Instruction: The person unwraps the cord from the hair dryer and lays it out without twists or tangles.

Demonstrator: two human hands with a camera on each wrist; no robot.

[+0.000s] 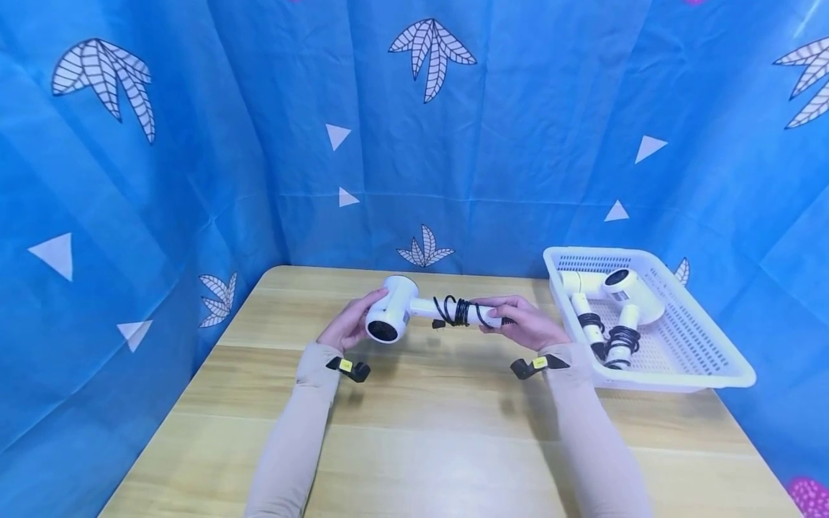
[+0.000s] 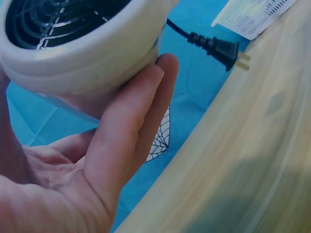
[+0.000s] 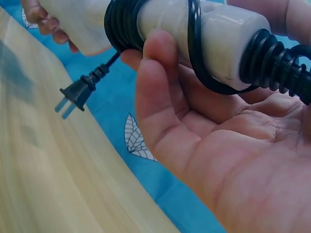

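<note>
A white hair dryer [image 1: 400, 298] is held sideways above the table between both hands. My left hand [image 1: 352, 321] grips its head, fingers curled round the casing near the dark grille [image 2: 63, 19]. Around the handle's end, my right hand [image 1: 523, 321] holds on with thumb and fingers. A black cord [image 3: 127, 24] is wound several times about the handle, with one looser loop nearer the end. From it the two-pin plug [image 3: 75, 94] hangs free below the handle, also visible as the plug [image 2: 224, 52] in the left wrist view.
At the right of the wooden table [image 1: 414, 446] stands a white perforated basket [image 1: 696, 345]. Inside lie more white hair dryers [image 1: 637, 295] with black cords wrapped on their handles. A blue patterned curtain [image 1: 505, 144] surrounds the table at the back and sides.
</note>
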